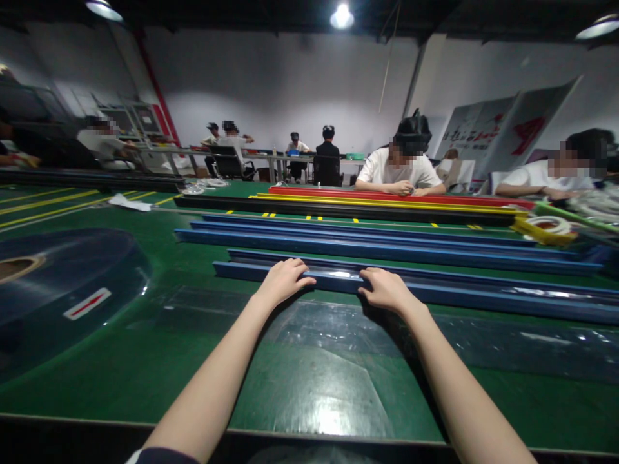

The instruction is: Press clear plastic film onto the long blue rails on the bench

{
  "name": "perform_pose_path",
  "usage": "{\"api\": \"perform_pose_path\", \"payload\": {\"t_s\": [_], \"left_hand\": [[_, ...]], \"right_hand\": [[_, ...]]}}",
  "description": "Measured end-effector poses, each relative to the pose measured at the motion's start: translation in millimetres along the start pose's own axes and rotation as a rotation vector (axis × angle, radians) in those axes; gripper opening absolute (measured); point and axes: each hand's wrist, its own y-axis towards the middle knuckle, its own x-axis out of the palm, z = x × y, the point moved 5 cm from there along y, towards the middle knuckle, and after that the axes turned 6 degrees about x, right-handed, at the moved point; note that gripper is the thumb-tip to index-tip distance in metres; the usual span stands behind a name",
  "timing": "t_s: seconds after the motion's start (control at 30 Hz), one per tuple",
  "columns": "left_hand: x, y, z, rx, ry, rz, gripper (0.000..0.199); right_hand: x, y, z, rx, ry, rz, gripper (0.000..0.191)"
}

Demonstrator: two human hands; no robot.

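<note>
A long blue U-shaped channel (459, 291) lies across the green table in front of me. My left hand (289, 277) is on it near its left end, fingers over the far side and thumb on the near side. My right hand (387, 288) grips the same channel further right, its fingers curled over the edge. Between the hands, a shiny clear strip (338, 274) shows inside the channel. Closer to me, a wide clear plastic film strip (333, 322) lies flat under my forearms. The undersides of my fingers are partly hidden.
A large roll of clear film (111, 258) lies at the left. Behind my channel are another blue channel (387, 248), a black rail (338, 209), yellow and red rails (411, 196) and a yellow tray (544, 231). People sit across the table and further back.
</note>
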Motion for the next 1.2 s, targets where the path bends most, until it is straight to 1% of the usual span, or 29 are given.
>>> {"api": "perform_pose_path", "payload": {"t_s": [0.2, 0.53, 0.7, 1.2], "left_hand": [[1.3, -0.2, -0.3, 0.002, 0.006, 0.011, 0.038], [-0.5, -0.5, 0.0, 0.002, 0.007, 0.033, 0.037], [-2.9, -0.4, -0.2, -0.006, 0.017, 0.052, 0.039], [-4.1, -1.0, -0.2, -0.007, 0.017, 0.050, 0.041]], "right_hand": [[1.7, 0.0, 0.1, 0.003, 0.012, 0.006, 0.031], [-5.0, -1.7, -3.7, -0.037, 0.024, 0.062, 0.027], [-5.1, -2.1, -4.8, -0.045, 0.022, 0.056, 0.026], [-5.8, -2.7, -7.1, -0.042, 0.010, 0.043, 0.025]]}}
